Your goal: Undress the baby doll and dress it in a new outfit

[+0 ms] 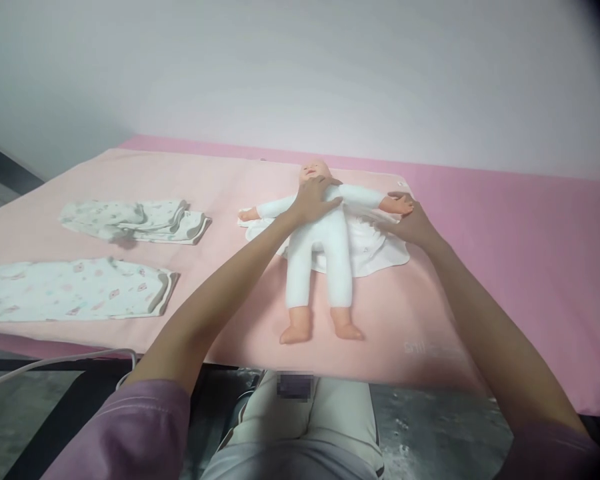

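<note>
A baby doll (325,243) with a white cloth body lies on its back, head away from me, arms stretched sideways and legs toward me. My left hand (314,200) rests on its upper chest with thumb and fingers apart, below the chin. At the doll's hand on the right, my right hand (414,221) has its fingers around that hand, partly hidden behind it. Beneath the doll, a white baby garment (375,250) is spread out and shows on both sides of the torso.
Folded printed baby clothes (130,220) lie at the left, with a second printed garment (75,290) nearer the front edge. A light pink mat (250,313) covers a darker pink table surface (520,267). A white cable (80,357) runs by my left forearm. A pale wall stands behind.
</note>
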`<action>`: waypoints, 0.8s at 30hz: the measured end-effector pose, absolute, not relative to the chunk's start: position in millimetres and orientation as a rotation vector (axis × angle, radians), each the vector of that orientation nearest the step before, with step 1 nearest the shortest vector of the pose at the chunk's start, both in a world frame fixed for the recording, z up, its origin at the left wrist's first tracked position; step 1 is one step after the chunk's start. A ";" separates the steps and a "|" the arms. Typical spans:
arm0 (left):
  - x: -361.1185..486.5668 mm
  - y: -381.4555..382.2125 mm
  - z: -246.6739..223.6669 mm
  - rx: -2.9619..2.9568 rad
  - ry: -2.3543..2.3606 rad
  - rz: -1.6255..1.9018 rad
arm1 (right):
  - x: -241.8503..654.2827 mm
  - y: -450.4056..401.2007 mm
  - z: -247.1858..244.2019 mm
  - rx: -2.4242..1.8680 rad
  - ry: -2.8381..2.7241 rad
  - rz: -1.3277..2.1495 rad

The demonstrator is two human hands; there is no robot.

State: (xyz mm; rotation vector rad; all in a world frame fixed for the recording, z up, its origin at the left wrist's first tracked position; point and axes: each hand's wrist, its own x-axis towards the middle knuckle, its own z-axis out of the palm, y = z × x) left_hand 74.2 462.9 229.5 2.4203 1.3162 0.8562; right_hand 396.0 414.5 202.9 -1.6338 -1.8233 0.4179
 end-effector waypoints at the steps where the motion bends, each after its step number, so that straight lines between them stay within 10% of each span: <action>1: 65.7 462.2 226.9 2.429 1.259 0.874 | 397.7 416.4 211.1 -1.575 -1.814 0.466; 13: -73.2 453.5 194.1 2.319 1.788 0.635 | 390.0 423.2 247.2 -1.302 -1.634 0.987; 24: 106.1 441.2 235.2 2.310 1.471 0.839 | 520.3 366.0 266.8 -1.299 -0.816 0.674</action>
